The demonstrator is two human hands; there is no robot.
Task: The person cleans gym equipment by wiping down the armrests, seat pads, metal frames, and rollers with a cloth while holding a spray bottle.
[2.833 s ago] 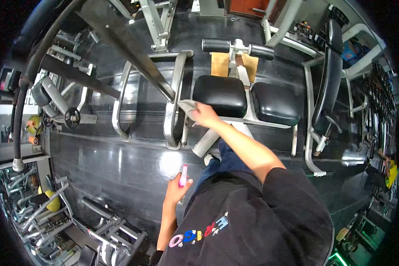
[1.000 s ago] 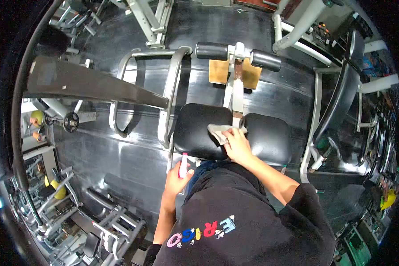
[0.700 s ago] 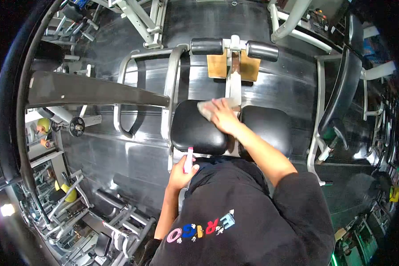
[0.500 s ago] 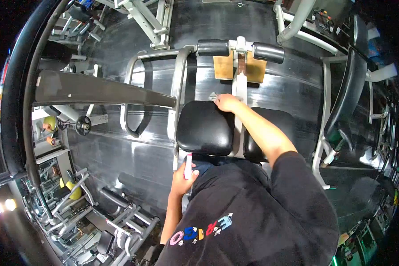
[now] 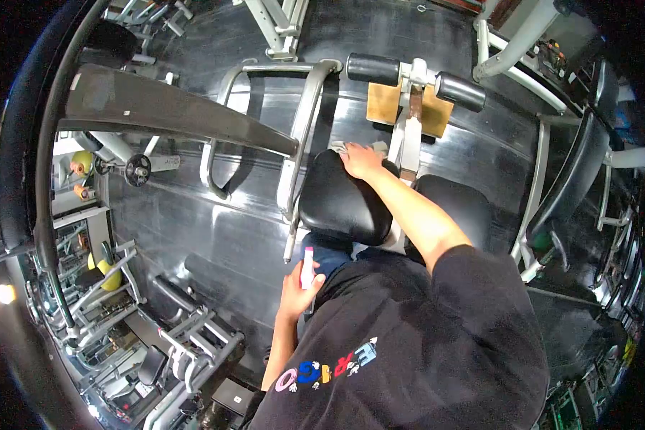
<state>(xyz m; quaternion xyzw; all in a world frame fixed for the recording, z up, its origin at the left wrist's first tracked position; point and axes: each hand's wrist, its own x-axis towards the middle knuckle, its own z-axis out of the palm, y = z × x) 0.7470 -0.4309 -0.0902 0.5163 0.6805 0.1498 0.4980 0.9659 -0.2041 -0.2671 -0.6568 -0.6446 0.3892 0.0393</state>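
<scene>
My right hand [image 5: 363, 162] presses a pale grey cloth [image 5: 379, 147] to the far edge of a black padded seat [image 5: 344, 204]. Bits of the cloth stick out on both sides of the fingers. Low on the left, close to my thigh, my left hand [image 5: 294, 292] is closed around a slim white bottle [image 5: 307, 271] with a pinkish-red top, held upright. A second black pad [image 5: 453, 209] lies to the right of the first, partly behind my right forearm.
Beyond the seat are black foam rollers [image 5: 373, 68] on a post and a wooden plate [image 5: 385, 104]. A thick grey beam [image 5: 179, 107] and silver frame tube [image 5: 309, 115] stand left. A tall black pad [image 5: 577, 168] rises right, above black flooring [image 5: 186, 208].
My right hand has shifted left along the pad's far edge, its fingers now spread over the cloth. The left hand still holds the bottle. The whole view has tilted and shifted slightly.
</scene>
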